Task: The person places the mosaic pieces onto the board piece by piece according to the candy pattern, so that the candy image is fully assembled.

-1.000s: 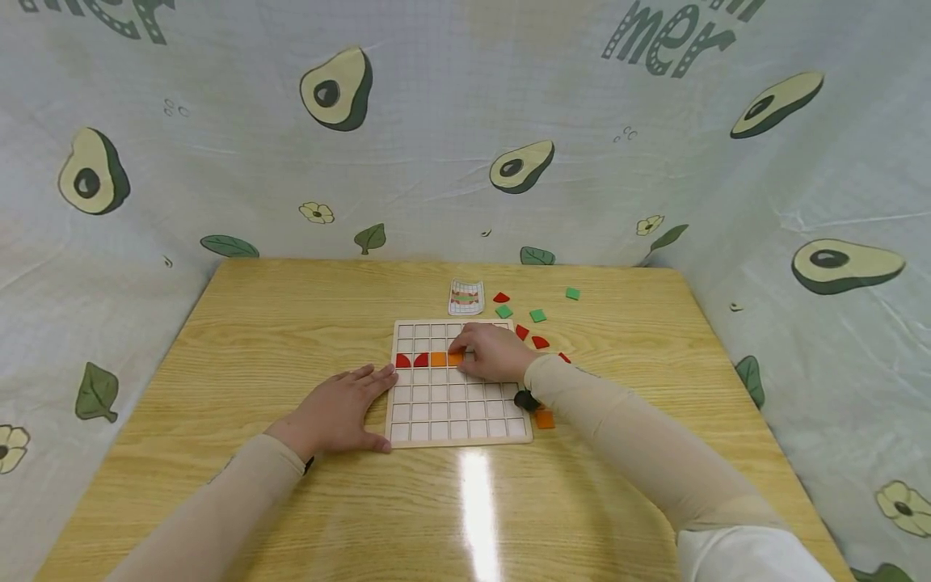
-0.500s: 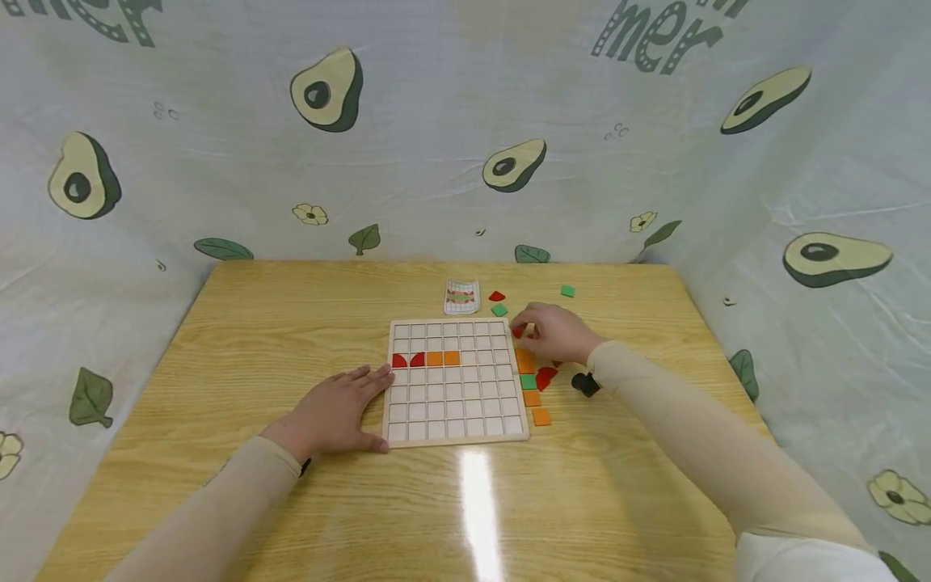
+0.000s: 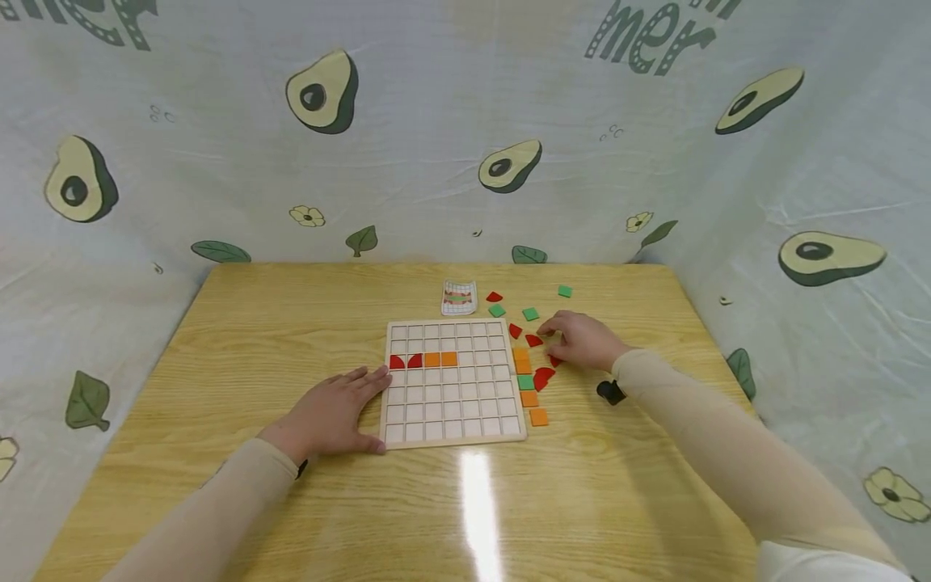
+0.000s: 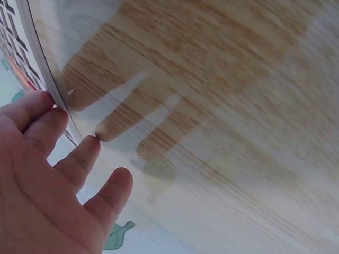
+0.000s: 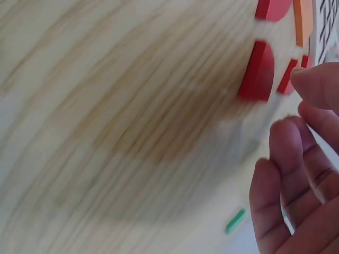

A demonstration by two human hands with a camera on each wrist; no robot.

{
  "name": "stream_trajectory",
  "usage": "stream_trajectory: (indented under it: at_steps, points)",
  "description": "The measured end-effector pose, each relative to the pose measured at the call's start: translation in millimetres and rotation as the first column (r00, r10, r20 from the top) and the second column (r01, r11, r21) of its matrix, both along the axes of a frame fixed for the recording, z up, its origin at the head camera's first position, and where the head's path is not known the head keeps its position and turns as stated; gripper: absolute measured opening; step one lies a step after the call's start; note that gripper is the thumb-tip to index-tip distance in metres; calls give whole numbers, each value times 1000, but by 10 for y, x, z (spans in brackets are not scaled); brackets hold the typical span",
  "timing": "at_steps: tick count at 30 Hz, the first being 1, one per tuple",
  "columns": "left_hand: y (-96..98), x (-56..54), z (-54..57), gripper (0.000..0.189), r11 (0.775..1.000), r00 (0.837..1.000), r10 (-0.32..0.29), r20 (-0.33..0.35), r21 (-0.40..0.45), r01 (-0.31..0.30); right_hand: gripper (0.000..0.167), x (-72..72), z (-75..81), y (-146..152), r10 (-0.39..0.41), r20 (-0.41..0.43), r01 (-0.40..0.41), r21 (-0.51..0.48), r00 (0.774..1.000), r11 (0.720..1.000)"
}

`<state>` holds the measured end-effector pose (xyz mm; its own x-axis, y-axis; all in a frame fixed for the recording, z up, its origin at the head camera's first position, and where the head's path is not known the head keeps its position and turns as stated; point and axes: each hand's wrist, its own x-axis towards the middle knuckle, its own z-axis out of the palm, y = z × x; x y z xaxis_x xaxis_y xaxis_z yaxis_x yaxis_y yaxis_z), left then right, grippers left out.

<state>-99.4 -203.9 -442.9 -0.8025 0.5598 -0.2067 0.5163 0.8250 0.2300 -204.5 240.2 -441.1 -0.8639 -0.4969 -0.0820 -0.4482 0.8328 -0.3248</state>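
Observation:
A pale wooden grid board (image 3: 385,343) lies on the table. One row holds two red quarter-circle pieces (image 3: 414,361) and two orange square tiles (image 3: 440,360) side by side. My left hand (image 3: 330,412) rests against the board's left edge, fingers spread, fingertips right at the frame. Over the loose red quarter-circle pieces (image 3: 534,340) right of the board hovers my right hand (image 3: 587,341), thumb and fingers apart and loosely bent. In the right wrist view, nothing sits between its fingers (image 5: 285,140), and a red quarter-circle piece (image 5: 258,74) lies near the thumb.
Orange tiles (image 3: 529,399) and a green tile (image 3: 525,382) line the board's right edge. More green tiles (image 3: 530,314) lie behind them. A printed pattern card (image 3: 459,298) stands beyond the board. Patterned cloth (image 3: 407,162) encloses the table's back and sides.
My right hand has left the orange tile on the board and moved right, past the edge pieces, to the loose red ones. My left hand stays at the board's edge.

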Motion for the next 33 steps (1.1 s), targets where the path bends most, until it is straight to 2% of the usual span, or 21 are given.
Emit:
stream_trajectory:
  at_steps: [8,11,14,20,27,33]
  points:
    - [13,-3,-7,105,1000,1000,-6,-18,12,6,30,-45,-69,-212,21,-69,-14,105,997,994]
    - [15,-4,-7,105,1000,1000,-11,-24,6,11,24,-50,-80,-239,38,-62,-33,84,997,996]
    - [8,-3,-1,105,1000,1000,-11,-23,4,11,26,-59,-100,-235,52,-55,-49,56,997,997]
    - [-5,3,21,105,1000,1000,-6,-20,6,6,26,-52,-106,-207,18,-51,-16,29,999,999]
    - [-4,4,20,105,1000,999,-15,-30,9,15,23,-49,-120,-191,52,-58,-48,55,997,997]
    - [-5,4,27,105,1000,999,-22,-35,7,22,24,-51,-119,-198,47,-67,-41,78,997,996]
